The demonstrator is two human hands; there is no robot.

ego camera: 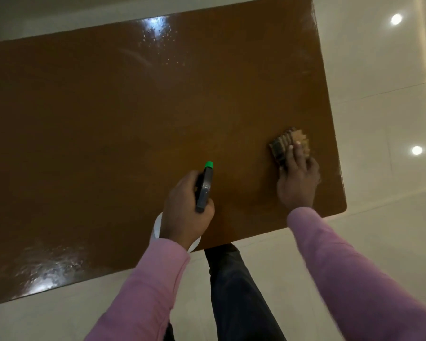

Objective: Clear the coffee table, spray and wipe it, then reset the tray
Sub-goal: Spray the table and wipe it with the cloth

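L. hand (186,205), grip closed round spray bottle (204,187), nozzle aimed over desk (108,119); r. hand (298,178) presses folded cloth (284,143) flat w/ fingers spread, for wiping.

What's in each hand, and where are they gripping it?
Left hand grips the spray bottle around its neck. Right hand presses a folded cloth flat on the table.

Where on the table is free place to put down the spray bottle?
Most of the coffee table is bare: the whole stretch left of the left hand holding the spray bottle. Droplets glisten at the far edge and near-left corner. Only the near-right corner is taken, where the right hand presses the cloth.
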